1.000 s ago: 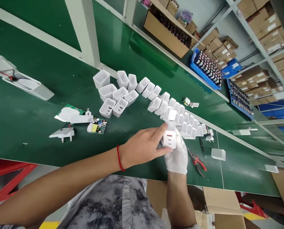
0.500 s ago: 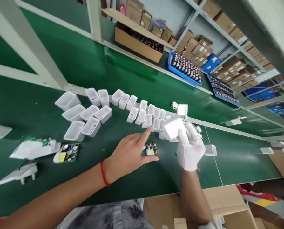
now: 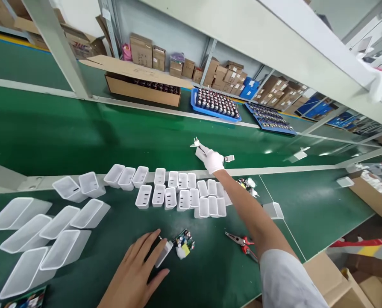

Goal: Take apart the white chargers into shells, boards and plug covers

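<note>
In the head view, my gloved right hand [image 3: 213,162] reaches over the rail [image 3: 287,170] to the green belt [image 3: 146,139], and a white case [image 3: 200,154] with a plug [image 3: 196,143] lies at its fingertips; the glove hides the contact, so I cannot tell if I am grasping it or have released it. To do this well, I think I should touch the case only on its sides, let it rest softly, keep it apart from the small part [image 3: 230,158] on my right, and hold my forearm above the shells [image 3: 144,197] so that none tips. My bare left hand [image 3: 139,265] is relaxed, with fingers spread and not closed on anything, over a white piece [image 3: 164,255] just beside the board [image 3: 185,246]; there I would avoid pressing on the components. Compared with half a second ago, my right hand has gone from above the bench, where it held white pieces, to the belt, and the pliers [image 3: 243,241], almost covered then, now show plainly.
</note>
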Motion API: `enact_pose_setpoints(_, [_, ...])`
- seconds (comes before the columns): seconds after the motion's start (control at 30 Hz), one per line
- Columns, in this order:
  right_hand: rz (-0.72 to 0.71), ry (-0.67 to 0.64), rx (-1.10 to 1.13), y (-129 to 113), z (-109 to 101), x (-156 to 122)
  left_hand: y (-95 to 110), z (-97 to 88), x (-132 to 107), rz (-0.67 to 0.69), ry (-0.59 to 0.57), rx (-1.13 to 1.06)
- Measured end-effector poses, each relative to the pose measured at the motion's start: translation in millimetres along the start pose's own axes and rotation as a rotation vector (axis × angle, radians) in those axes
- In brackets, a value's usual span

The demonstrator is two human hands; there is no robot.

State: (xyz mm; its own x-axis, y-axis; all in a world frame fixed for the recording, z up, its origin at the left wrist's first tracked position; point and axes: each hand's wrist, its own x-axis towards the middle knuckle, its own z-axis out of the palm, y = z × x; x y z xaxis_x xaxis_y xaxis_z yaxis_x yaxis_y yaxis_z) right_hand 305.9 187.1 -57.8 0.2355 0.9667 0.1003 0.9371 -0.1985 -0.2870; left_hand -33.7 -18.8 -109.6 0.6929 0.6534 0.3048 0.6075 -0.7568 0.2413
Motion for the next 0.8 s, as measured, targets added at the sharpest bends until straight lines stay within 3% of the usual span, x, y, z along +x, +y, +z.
enact_pose_setpoints(0.1, [0.037,0.025,-0.003,29.0,-7.5,-6.8,1.1,2.3,7.7,-0.005,0.017,-0.017])
enact_pose_setpoints(0.23, [0.157,0.076,-0.037,84.1,-36.3,-5.2,3.8,4.6,16.9,-0.069,-0.001,-0.058])
enact_pose_setpoints(0.4, [0.173,-0.056,-0.088,130.0,-44.3,3.6,7.2,-1.4,15.8,-0.162,-0.090,-0.133])
enact_pose_setpoints(0.5, [0.186,-0.086,-0.099,137.8,-42.9,2.7,8.2,-12.2,12.2,-0.190,-0.108,-0.179])
enact_pose_setpoints(0.6, [0.219,-0.046,-0.085,138.6,-54.0,-5.6,4.9,-27.1,20.7,-0.225,-0.047,-0.214])
enact_pose_setpoints(0.7, [0.272,0.051,-0.021,134.2,-76.9,-24.3,-3.4,-37.8,46.6,-0.261,0.059,-0.172])
enact_pose_setpoints(0.8, [0.293,0.138,0.057,119.8,-101.4,-58.4,-8.9,-36.4,78.0,-0.191,0.022,-0.046])
